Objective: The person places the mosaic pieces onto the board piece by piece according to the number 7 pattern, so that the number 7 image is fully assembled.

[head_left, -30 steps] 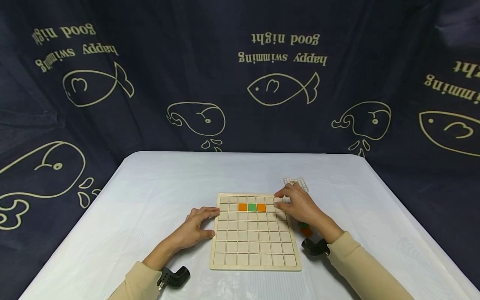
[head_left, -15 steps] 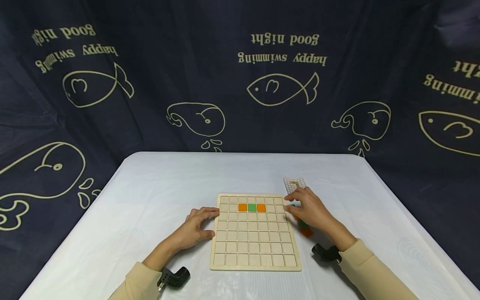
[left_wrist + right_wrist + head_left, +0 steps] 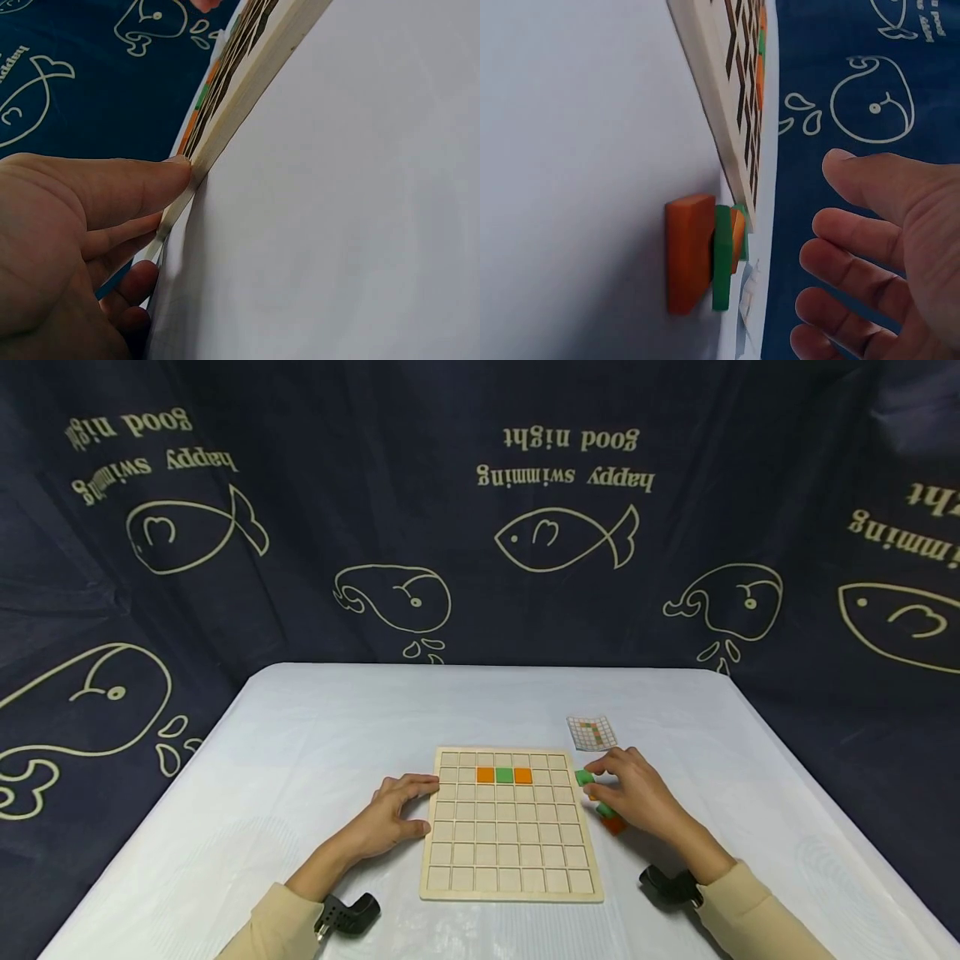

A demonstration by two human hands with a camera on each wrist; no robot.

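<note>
A square wooden grid board [image 3: 496, 832] lies flat, with two orange tiles and one green tile [image 3: 504, 775] side by side in its second row from the far edge. My left hand [image 3: 393, 814] rests against the board's left edge, fingers and thumb touching its side, as the thumb [image 3: 142, 187] shows in the left wrist view. To the right of the board, my right hand [image 3: 637, 789] hovers over loose tiles, fingertips close to a green tile [image 3: 584, 777]. Nothing sits between its spread fingers in the right wrist view. An orange tile [image 3: 690, 255] lies nearest that wrist's camera.
A small card [image 3: 592, 733] printed with a coloured grid pattern lies beyond the board's far right corner. Another green tile [image 3: 604, 810] and an orange one [image 3: 614, 825] lie in the row under the right hand. A dark printed cloth [image 3: 480, 527] hangs behind the white table.
My right hand has moved from the board's far right corner outward to the right and nearer, uncovering the card and the green tile. The left hand and the board have stayed put.
</note>
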